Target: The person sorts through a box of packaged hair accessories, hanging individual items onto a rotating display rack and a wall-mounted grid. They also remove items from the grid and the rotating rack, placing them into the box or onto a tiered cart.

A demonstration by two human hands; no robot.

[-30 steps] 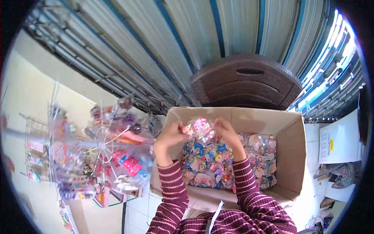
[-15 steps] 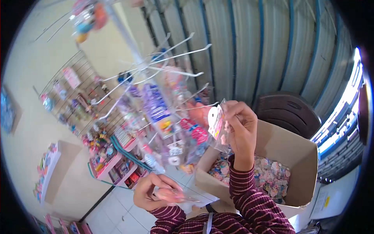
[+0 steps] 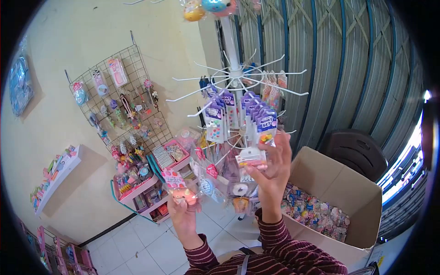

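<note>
My left hand (image 3: 182,220) is closed on a clear packet with a pink squishy toy (image 3: 184,196) and a strawberry-print header card. My right hand (image 3: 275,172) is raised at the display rack, with its thumb and curled fingers around a small clear packet (image 3: 251,158) with a white card and pink and yellow pieces. That packet is just below purple-topped hanging packets (image 3: 266,123). Whether it also touches a hook cannot be made out. The white rack (image 3: 236,73) has hooks radiating from its pole, some with packets on them.
An open cardboard box (image 3: 337,176) of small packaged trinkets stands right of the rack, before a dark chair (image 3: 355,153). A wire grid (image 3: 123,96) with accessories and a wall shelf (image 3: 59,178) are on the left. A pink tiered cart (image 3: 142,197) stands behind my left hand.
The view has swung so the rack stands upright. My left hand has risen and turned its packet face-on. My right hand has come in close among the hanging packets.
</note>
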